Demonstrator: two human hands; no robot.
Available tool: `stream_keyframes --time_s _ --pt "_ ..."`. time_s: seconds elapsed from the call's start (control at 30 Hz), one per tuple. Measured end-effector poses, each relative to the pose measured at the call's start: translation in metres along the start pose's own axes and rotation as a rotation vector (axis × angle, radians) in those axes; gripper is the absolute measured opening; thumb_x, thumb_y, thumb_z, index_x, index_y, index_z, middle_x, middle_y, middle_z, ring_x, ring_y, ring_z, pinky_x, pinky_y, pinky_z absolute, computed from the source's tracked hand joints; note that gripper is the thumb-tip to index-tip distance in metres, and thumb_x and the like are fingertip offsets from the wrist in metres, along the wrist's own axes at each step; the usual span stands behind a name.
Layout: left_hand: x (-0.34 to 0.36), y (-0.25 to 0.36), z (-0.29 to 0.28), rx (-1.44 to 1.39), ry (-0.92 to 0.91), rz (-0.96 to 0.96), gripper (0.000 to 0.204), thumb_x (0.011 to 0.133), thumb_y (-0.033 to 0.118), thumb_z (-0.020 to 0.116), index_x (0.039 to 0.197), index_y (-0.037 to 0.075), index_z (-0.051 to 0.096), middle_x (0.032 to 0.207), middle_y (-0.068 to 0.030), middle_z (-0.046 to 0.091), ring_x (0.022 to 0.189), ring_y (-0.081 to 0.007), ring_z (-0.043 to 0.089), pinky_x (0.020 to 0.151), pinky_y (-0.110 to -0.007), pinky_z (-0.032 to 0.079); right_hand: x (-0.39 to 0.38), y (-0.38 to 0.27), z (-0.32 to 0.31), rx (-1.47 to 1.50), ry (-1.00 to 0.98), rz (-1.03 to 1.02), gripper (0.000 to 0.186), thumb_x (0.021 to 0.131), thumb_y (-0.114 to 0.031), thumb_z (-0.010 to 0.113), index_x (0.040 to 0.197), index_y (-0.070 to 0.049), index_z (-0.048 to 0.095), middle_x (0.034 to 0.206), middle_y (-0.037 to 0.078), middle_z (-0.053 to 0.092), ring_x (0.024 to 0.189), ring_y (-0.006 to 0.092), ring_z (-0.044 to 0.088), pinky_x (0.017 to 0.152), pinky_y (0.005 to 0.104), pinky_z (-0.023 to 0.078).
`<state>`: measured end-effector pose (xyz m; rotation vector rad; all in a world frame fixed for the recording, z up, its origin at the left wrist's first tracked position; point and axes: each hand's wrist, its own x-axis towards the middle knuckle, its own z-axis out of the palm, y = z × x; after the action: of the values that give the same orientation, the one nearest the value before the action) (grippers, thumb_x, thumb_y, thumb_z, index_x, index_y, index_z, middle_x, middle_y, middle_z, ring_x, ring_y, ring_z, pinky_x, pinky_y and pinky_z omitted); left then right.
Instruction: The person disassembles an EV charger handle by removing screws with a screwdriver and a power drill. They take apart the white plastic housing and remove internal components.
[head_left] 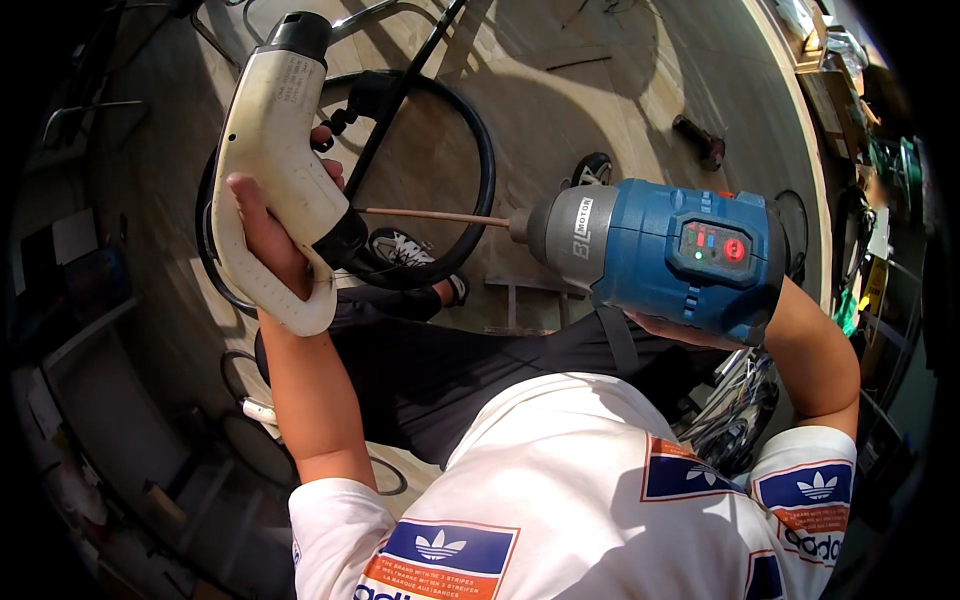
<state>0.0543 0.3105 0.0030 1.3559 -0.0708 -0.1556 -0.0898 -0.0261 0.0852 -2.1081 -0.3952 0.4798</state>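
My left hand (268,240) is closed around the handle of a cream-white electric-car charging gun (285,150), with a black nozzle end pointing away from me. From the black collar at its lower right, a thick black cable (488,160) loops round. My right hand (685,332) grips a blue cordless impact driver (640,250) from beneath; its fingers are mostly hidden by the body. A long, thin driver bit (435,215) runs left from its grey nose. The bit's tip reaches the gun beside the black collar; whether it sits in a screw is hidden.
A dark hand tool with a reddish head (705,145) lies on the tiled floor (560,100). Bundled cables (735,410) are at my right side. Cardboard boxes (838,110) and clutter line the right edge. My shoes (405,248) are below the cable loop.
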Motion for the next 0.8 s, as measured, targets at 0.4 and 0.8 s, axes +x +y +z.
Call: stream_keyframes --time_s 0.4,0.8 --pt "-0.005 0.001 -0.002 0.006 0.009 0.013 0.082 0.094 0.068 0.045 0.137 -0.001 0.048 0.109 -0.0184 0.065 0.081 -0.0180 0.066 0.066 -0.028 0.054 -0.002 -0.003 0.018 0.175 0.030 0.126 0.033 0.076 -0.015 0.082 0.105 -0.008 0.069 0.101 0.006 0.072 0.095 0.0228 0.068 0.087 0.0345 0.053" --pt "-0.007 0.000 -0.006 -0.004 0.020 0.002 0.080 0.094 0.065 0.049 0.137 -0.002 0.048 0.108 -0.0197 0.066 0.082 -0.0186 0.068 0.068 -0.027 0.056 0.003 0.002 0.029 0.396 0.027 0.221 0.021 0.083 -0.012 0.078 0.101 -0.007 0.070 0.094 0.006 0.073 0.084 0.0176 0.070 0.078 0.0318 0.056"
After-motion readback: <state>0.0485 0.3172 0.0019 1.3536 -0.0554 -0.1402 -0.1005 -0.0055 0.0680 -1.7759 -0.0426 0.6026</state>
